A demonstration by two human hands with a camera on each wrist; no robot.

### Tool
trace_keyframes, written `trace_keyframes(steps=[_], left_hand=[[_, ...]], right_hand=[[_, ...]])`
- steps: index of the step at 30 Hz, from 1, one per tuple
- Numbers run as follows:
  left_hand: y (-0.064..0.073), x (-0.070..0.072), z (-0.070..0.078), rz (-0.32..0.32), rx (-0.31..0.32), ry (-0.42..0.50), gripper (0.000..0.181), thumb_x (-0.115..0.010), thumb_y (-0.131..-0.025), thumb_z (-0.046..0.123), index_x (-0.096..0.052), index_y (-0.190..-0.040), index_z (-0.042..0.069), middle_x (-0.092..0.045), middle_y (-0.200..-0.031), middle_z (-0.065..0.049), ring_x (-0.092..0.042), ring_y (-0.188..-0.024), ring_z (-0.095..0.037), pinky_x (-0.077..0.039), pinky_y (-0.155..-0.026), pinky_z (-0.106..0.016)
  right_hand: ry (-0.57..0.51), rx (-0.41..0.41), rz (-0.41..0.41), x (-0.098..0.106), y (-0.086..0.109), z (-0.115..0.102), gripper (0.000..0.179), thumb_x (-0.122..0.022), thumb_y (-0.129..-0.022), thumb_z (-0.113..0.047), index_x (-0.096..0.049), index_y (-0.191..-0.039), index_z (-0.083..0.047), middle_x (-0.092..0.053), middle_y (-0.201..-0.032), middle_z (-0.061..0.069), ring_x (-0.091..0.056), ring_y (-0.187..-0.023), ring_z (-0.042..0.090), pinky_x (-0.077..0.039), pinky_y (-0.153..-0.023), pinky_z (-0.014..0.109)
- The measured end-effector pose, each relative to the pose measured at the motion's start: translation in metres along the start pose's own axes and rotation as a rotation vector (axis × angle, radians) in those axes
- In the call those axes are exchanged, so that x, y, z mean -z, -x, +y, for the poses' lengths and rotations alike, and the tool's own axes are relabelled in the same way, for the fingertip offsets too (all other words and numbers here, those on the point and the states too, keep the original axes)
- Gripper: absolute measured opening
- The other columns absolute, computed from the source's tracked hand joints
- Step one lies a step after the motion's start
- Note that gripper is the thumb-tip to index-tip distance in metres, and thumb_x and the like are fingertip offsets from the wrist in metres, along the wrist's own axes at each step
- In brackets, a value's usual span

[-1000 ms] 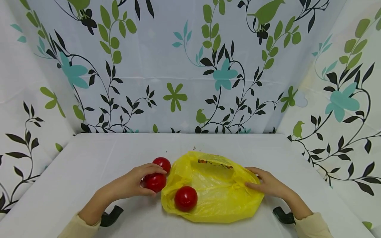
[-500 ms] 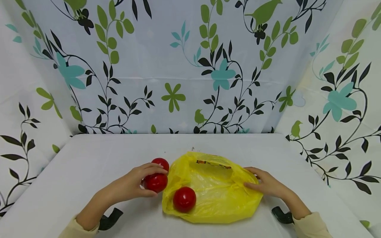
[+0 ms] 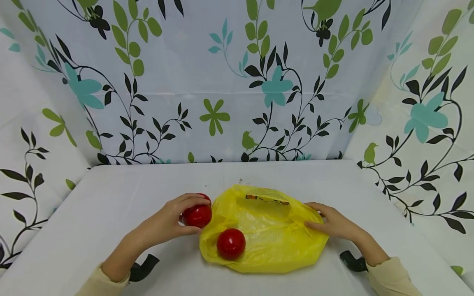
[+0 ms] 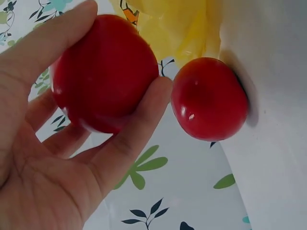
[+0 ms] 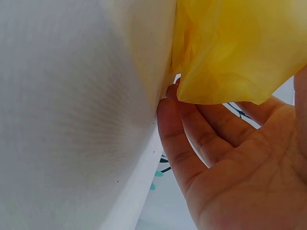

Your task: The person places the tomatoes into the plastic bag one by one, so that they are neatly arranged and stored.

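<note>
My left hand holds a red tomato between thumb and fingers, just left of the yellow plastic bag. In the left wrist view this tomato hangs in the fingers. A second tomato rests on the white surface behind it, mostly covered by the left hand in the head view. Another tomato shows uncovered on the near left part of the bag. My right hand holds the bag's right side, thumb over the plastic and fingers behind it. In the right wrist view, the yellow plastic hides some fingertips.
The white table reaches back to a printed cloth with leaves and birds. Cloth also hangs at both sides. Black curved pieces stick out beside each wrist.
My left hand has lifted its tomato and carried it slightly right, towards the bag, covering more of the tomato behind. The right hand and the bag stay nearly still; the head view has shifted a little.
</note>
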State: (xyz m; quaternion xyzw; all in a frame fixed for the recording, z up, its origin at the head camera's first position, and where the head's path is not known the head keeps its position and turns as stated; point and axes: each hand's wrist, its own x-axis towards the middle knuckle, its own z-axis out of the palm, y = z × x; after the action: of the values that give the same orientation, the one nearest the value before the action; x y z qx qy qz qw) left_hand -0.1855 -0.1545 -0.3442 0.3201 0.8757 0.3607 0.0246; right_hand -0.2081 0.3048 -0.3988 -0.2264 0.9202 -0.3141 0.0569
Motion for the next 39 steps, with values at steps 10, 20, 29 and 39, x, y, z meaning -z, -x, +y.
trace_keyframes(steps=[10,20,29,39], left_hand=[[-0.012,-0.009,0.007,0.094,-0.007,-0.064,0.061,-0.084,-0.076,0.012,-0.058,-0.132,0.012,-0.053,-0.135,-0.017,-0.058,-0.112,-0.034,-0.059,-0.078,-0.027],[-0.021,-0.018,0.019,0.041,-0.015,-0.07,0.061,-0.083,-0.078,0.012,-0.057,-0.133,0.01,-0.051,-0.137,-0.016,-0.057,-0.117,-0.035,-0.057,-0.085,-0.037],[-0.035,-0.032,0.033,-0.012,-0.013,-0.062,0.061,-0.083,-0.078,0.016,-0.058,-0.134,0.014,-0.049,-0.14,-0.014,-0.055,-0.12,-0.033,-0.058,-0.083,-0.04],[-0.044,-0.046,0.045,-0.08,-0.036,-0.048,0.06,-0.08,-0.081,0.018,-0.055,-0.136,0.017,-0.048,-0.141,-0.009,-0.054,-0.121,-0.028,-0.058,-0.084,-0.042]], right_hand=[[-0.014,-0.006,-0.004,0.0,0.0,-0.001,0.052,-0.068,-0.092,-0.028,-0.053,-0.134,-0.001,-0.057,-0.133,0.018,-0.054,-0.117,0.038,-0.047,-0.096,0.056],[-0.005,-0.009,-0.003,0.001,-0.001,-0.001,0.052,-0.068,-0.092,-0.029,-0.053,-0.134,-0.002,-0.057,-0.133,0.018,-0.054,-0.118,0.038,-0.047,-0.096,0.057],[0.0,-0.014,0.0,0.003,0.0,0.0,0.052,-0.068,-0.092,-0.029,-0.053,-0.134,-0.002,-0.057,-0.133,0.018,-0.054,-0.118,0.038,-0.047,-0.096,0.057],[-0.013,-0.005,-0.001,0.0,-0.001,0.004,0.052,-0.068,-0.092,-0.028,-0.054,-0.134,-0.003,-0.057,-0.133,0.017,-0.054,-0.117,0.037,-0.048,-0.095,0.055]])
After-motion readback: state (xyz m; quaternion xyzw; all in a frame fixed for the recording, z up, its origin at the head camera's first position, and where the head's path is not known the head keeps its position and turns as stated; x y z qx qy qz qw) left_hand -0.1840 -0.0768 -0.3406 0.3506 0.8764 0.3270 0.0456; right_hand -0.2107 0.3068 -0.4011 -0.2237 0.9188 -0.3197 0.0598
